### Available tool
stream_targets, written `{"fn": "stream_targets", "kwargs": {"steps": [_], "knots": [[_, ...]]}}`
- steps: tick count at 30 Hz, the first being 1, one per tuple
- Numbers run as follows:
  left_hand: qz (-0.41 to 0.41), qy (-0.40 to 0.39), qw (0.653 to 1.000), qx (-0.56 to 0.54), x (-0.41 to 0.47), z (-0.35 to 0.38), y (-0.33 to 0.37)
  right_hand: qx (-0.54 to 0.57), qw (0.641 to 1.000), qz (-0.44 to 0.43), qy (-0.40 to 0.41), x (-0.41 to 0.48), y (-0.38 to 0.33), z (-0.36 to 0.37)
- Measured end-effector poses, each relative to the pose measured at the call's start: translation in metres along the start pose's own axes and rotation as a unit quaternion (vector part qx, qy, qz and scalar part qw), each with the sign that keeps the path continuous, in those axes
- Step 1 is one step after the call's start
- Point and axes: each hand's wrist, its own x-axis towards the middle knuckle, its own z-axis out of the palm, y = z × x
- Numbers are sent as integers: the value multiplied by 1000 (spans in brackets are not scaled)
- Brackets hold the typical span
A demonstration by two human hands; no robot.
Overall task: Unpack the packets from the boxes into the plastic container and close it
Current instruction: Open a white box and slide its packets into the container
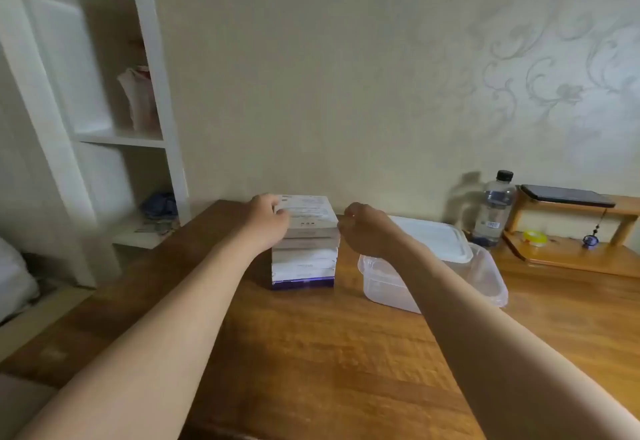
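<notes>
A stack of several flat white boxes (304, 252) stands on the wooden table (311, 353); the bottom one has a purple edge. My left hand (266, 219) grips the left side of the top box (311, 211). My right hand (367, 228) hovers just right of the stack with its fingers curled, holding nothing that I can see. Behind my right forearm sits a clear plastic container (485, 277). Its white lid (436, 235) lies loosely across the container's back rim.
A water bottle (493, 209) stands by the wall, right of the container. A small wooden stand (571, 231) at the far right carries a dark phone, yellow tape and a hanging charm. White shelves (114, 110) rise at the left.
</notes>
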Motion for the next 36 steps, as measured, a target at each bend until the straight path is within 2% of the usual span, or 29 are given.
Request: {"fn": "stream_targets", "kwargs": {"steps": [5, 13, 20, 24, 27, 29, 31, 33, 36], "knots": [[-42, -3, 998, -56, 16, 13, -12, 60, 998, 2, -15, 25, 3, 19], [-25, 32, 997, -69, 33, 23, -18, 110, 993, 11, -29, 41, 2, 38], [-42, 58, 993, -95, 33, 25, -10, 165, 986, -1, 24, 41, 14, 48], [-17, 101, 980, -169, 34, 25, 10, 228, 971, -6, 72, 28, 24, 36], [-43, 92, 937, -334, 29, 32, 34, 314, 943, -7, 108, 18, 34, 19], [-89, 45, 875, -473, 26, 40, 50, 377, 917, 8, 128, 12, 44, 5], [-118, -49, 809, -574, 23, 53, 64, 429, 892, 20, 141, 5, 57, -11], [-132, -134, 759, -623, 15, 70, 76, 448, 880, 13, 156, -5, 72, -26], [-93, -224, 721, -649, 1, 98, 90, 416, 891, -19, 179, -17, 94, -48]]}}
